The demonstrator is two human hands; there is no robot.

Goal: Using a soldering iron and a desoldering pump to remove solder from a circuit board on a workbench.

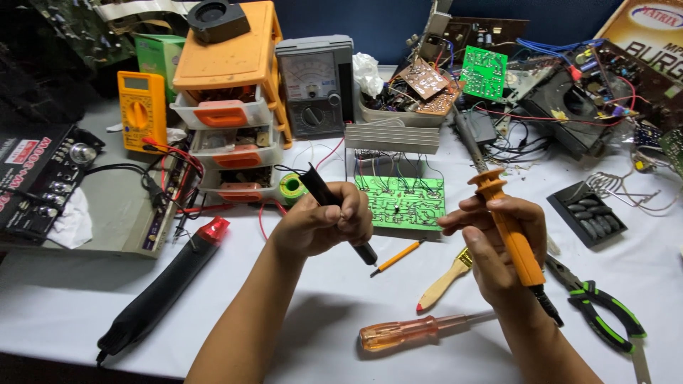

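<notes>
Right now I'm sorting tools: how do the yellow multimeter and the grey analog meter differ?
The yellow multimeter is slimmer, with a small flat display window; the grey analog meter is wider, with a broad needle scale. The yellow multimeter leans left of the orange drawer unit, with a red lead running from near its base; the grey analog meter stands on its right. Both face forward with a round selector dial.

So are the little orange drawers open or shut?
Partly open. All three drawers of the orange cabinet stick out in front of its frame, and bits inside show above their clear fronts.
</notes>
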